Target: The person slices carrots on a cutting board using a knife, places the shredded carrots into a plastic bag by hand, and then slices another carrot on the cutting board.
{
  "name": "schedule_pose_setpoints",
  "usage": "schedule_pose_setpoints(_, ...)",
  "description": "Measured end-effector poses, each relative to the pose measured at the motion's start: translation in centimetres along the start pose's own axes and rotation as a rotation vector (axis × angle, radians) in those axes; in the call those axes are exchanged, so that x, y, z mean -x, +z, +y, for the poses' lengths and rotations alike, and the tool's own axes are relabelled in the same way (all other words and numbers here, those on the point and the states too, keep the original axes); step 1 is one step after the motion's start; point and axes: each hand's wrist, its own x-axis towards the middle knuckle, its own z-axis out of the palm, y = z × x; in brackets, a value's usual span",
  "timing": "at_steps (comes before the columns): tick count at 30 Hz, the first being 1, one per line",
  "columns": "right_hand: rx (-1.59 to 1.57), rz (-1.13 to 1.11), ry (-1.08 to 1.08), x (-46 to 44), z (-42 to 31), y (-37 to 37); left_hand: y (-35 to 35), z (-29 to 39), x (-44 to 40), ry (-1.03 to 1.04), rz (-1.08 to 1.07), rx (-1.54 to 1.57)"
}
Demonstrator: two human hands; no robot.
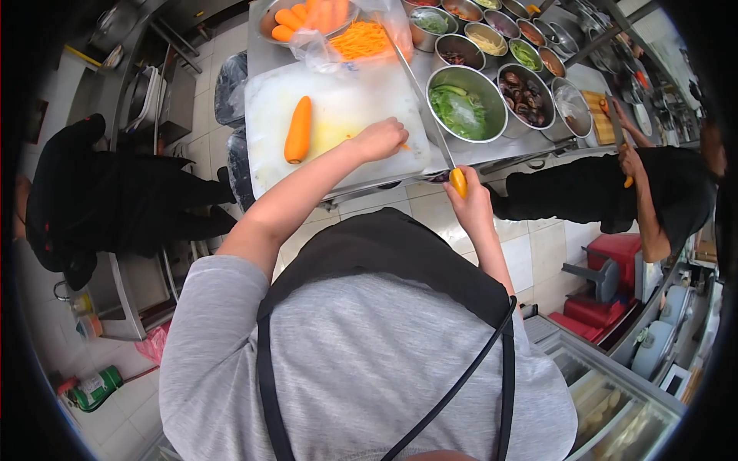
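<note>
My right hand [473,206] is wrapped round the yellow handle of a kitchen knife [435,127], whose long blade points away from me past the right edge of the white cutting board [269,92]. Over the right part of the board is my left hand [382,140], its fingers curled in; what they hold, if anything, is hidden. A small orange scrap shows beside those fingers. One whole peeled carrot [298,131] lies on the board's left half. Behind the board, shredded carrot [360,40] sits in a clear plastic bag [313,52].
A metal bowl [269,23] of peeled carrots stands at the back left. On the right are a pot of green vegetables [460,107], a pot of dark mushrooms [526,96] and several smaller tubs. A co-worker [653,184] holds a knife at right; another person [123,192] stands at left.
</note>
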Motion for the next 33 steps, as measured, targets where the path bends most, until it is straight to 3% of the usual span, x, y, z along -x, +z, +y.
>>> schedule_pose_setpoints(13,-0.026,-0.047,0.016,-0.2,0.6,-0.1,-0.3,0.6,-0.7,-0.05,-0.144,0.006)
schedule_pose_setpoints(19,-0.052,-0.03,0.017,-0.1,-0.1,-0.4,0.1,-1.0,-0.5,-0.066,-0.17,-0.159)
schedule_pose_setpoints(21,-0.07,-0.013,0.019,0.0,0.3,-0.4,-2.1,-3.5,-1.7,-0.152,-0.009,-0.185)
schedule_pose_setpoints(23,-0.098,0.002,0.035,0.2,0.4,-0.6,-6.0,-6.9,-3.6,-0.173,0.352,-0.141)
schedule_pose_setpoints(25,-0.131,-0.002,0.077,0.3,0.2,-0.9,-8.6,-11.7,-5.7,-0.407,0.345,-0.156)
schedule_pose_setpoints(27,-0.164,-0.009,0.119,0.2,0.1,-1.0,-14.0,-10.7,-7.0,-0.629,0.162,-0.13)
schedule_pose_setpoints(33,-0.21,-0.018,0.105,0.1,-0.1,-0.6,-15.0,-14.5,-7.7,-0.524,0.297,-0.082)
